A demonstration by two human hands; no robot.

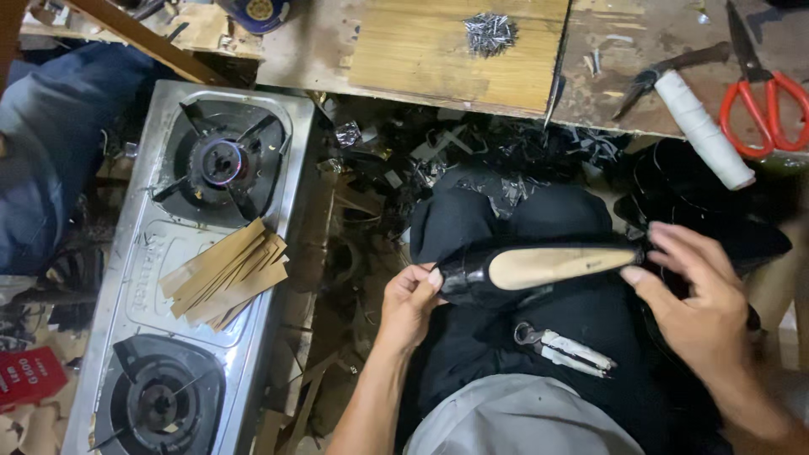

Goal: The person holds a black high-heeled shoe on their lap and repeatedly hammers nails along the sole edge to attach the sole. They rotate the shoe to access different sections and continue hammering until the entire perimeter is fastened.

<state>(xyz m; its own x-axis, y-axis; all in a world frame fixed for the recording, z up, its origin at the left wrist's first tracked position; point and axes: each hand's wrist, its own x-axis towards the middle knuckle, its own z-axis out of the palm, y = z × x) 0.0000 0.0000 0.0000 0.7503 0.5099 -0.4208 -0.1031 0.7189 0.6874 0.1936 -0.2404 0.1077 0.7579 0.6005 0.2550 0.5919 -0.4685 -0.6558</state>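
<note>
Shoe point(539, 270) lies sole up across the person's lap, left hand point(409, 303) pinching its heel end, right hand point(704, 307) open with fingertips at the toe. It may slip onto pliers point(565, 347); beyond, a stove point(198, 261).

The red scissors point(765, 108) run off the right edge; the right hand point(704, 316) hides the black shoe's point(539, 271) right end; the near burner point(158, 403) is cropped.

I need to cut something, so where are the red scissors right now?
In the head view, the red scissors lie at the far right on the wooden bench, just right of the white thread spool.
</note>
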